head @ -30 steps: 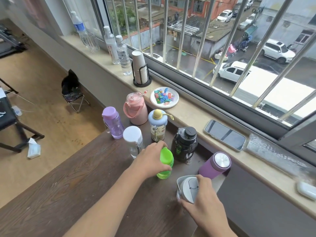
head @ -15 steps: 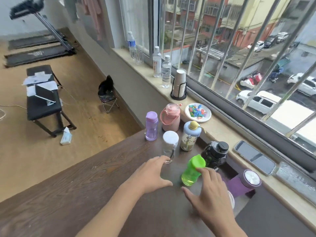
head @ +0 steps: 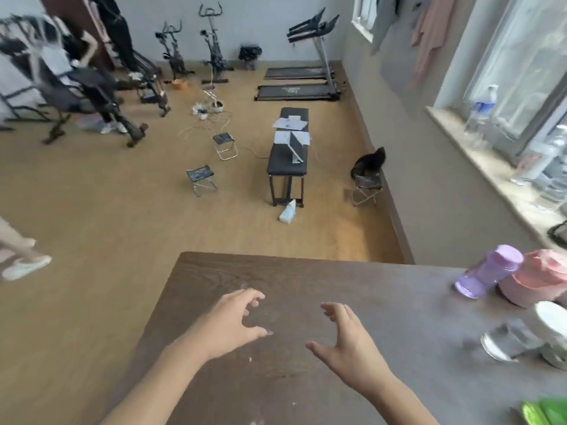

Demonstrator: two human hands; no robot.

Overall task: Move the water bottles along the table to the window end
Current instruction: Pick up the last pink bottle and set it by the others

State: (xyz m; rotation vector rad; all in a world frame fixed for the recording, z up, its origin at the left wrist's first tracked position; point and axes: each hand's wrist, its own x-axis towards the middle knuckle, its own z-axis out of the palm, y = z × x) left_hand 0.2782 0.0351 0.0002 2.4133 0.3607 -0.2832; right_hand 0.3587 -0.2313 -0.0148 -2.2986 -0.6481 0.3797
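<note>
Your left hand [head: 228, 325] and right hand [head: 346, 340] hover over the bare middle of the dark counter [head: 306, 271], fingers spread and curled, empty, touching nothing. At 4 o'clock a green bottle [head: 549, 411] is cut off by the frame's corner. At 3 o'clock a clear bottle with a white lid [head: 521, 335] is smeared by motion blur and partly cropped. Toward 2 o'clock the purple bottle [head: 487, 271] stands just beside the pink bottle [head: 537, 279], whose right side runs out of view. Farther off on the sill [head: 478, 154], clear plastic bottles [head: 481, 111] blur together. Beyond the counter's far edge stands a black bench [head: 288, 154] on the floor.
</note>
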